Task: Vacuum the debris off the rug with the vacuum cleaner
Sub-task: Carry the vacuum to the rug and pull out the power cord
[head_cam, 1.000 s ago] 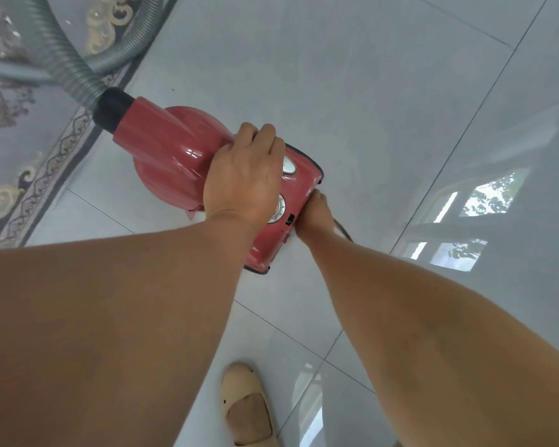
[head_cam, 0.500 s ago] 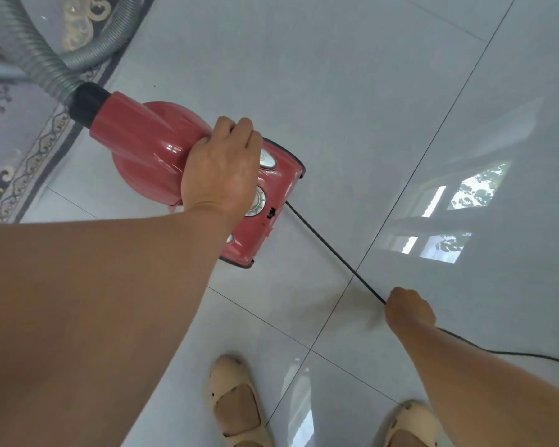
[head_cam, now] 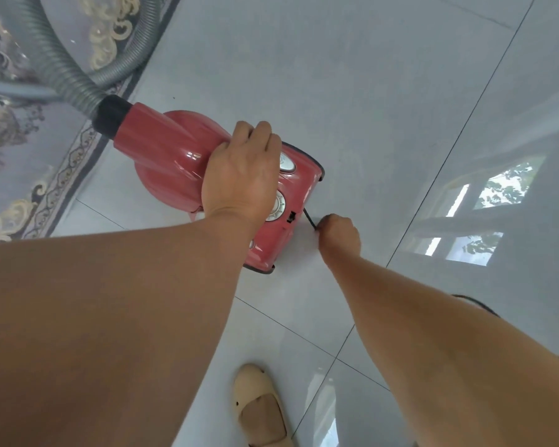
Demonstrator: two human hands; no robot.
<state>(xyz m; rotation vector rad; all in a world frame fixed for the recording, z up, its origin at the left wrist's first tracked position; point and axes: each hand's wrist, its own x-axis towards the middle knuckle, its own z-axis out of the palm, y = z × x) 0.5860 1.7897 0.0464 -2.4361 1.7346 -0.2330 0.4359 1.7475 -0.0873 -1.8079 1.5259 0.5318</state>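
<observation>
Vacuum cleaner sits under left hand fingers; right hand pinches cord.

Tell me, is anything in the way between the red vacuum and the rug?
Nothing visible is. Only bare floor tile lies between the vacuum cleaner and the rug. Its grey hose lies over the rug's edge. The left hand grips the vacuum cleaner's top.
</observation>
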